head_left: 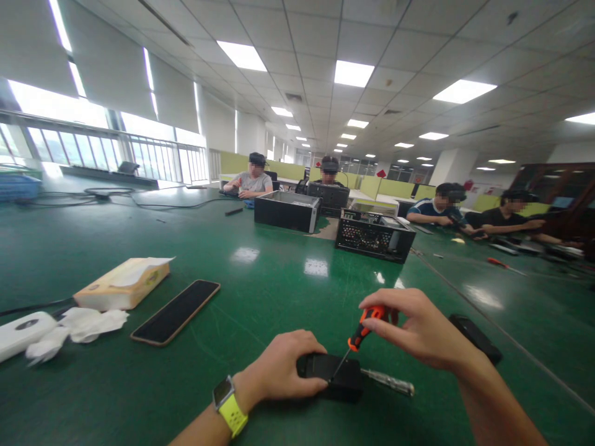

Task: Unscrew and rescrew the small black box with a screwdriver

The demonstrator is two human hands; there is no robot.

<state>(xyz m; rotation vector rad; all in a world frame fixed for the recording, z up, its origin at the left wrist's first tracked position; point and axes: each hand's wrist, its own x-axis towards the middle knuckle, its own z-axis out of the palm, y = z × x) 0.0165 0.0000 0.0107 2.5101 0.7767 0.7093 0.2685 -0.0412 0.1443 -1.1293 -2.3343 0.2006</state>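
Note:
My left hand (288, 365) grips the left end of a small black box-shaped device (346, 375) on the green table, thumb along its near edge and fingers over the far side. In my right hand (413, 322) is an orange and black screwdriver (365, 328), held by its handle. Its shaft slants down to the left, and the tip meets the device near my left thumb. Just right of the device lies a clear-handled screwdriver (393, 381). Beyond my right wrist rests another black object (475, 337), partly covered by my forearm.
At left are a phone (176, 313), a tissue box (127, 282), crumpled tissues (90, 325) and a white device (25, 334). Two computer cases (286, 214) (374, 238) stand farther back. Another red screwdriver (499, 264) lies at right. Several people sit around the table.

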